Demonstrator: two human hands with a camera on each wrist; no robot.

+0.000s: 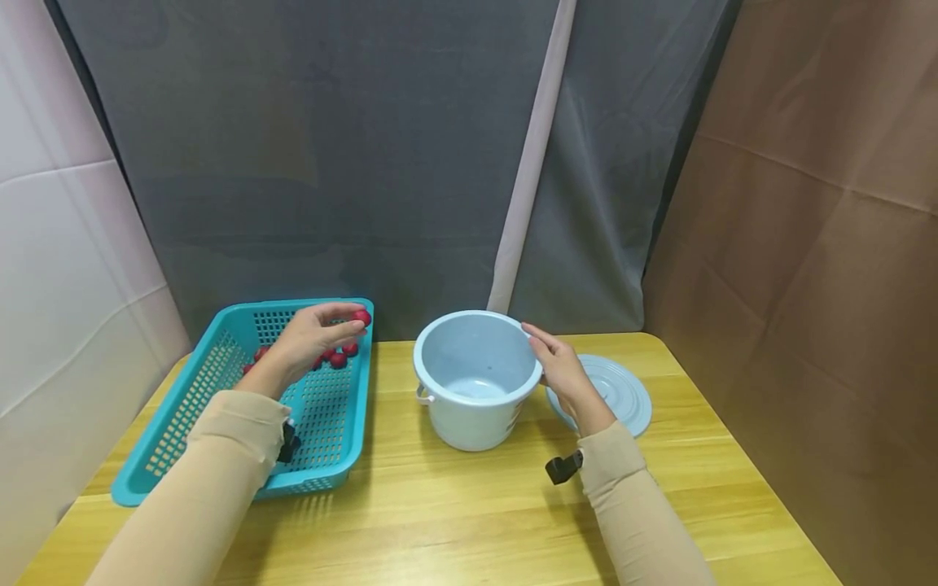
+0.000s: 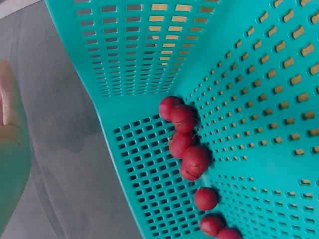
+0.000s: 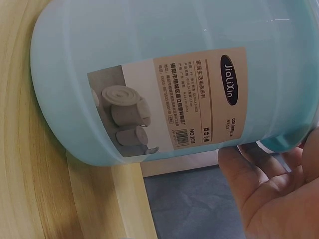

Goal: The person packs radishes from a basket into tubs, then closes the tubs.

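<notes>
My left hand [image 1: 318,334] is raised over the far right part of the teal perforated basket [image 1: 183,423] and pinches one small red fruit [image 1: 361,317] at its fingertips. More red fruits [image 1: 339,358] lie in the basket's far corner; the left wrist view shows several of them [image 2: 185,144] in a cluster along the basket wall [image 2: 149,45]. My right hand [image 1: 560,366] holds the right rim of the pale blue bucket [image 1: 475,378], thumb at the rim. The bucket's labelled side [image 3: 174,94] fills the right wrist view, with my fingers [image 3: 269,194] below it.
A pale blue round lid [image 1: 619,395] lies flat on the wooden table [image 1: 454,505], just right of the bucket and partly behind my right hand. Grey curtains hang close behind the table; a brown panel stands along the right side, a white one on the left.
</notes>
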